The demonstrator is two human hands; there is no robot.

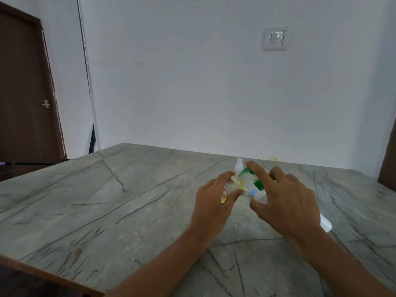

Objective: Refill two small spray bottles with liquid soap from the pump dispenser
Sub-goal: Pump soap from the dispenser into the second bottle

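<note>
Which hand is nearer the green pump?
Right. The right hand has fingers on the green pump; the left hand grips a small bottle just left of it.
</note>
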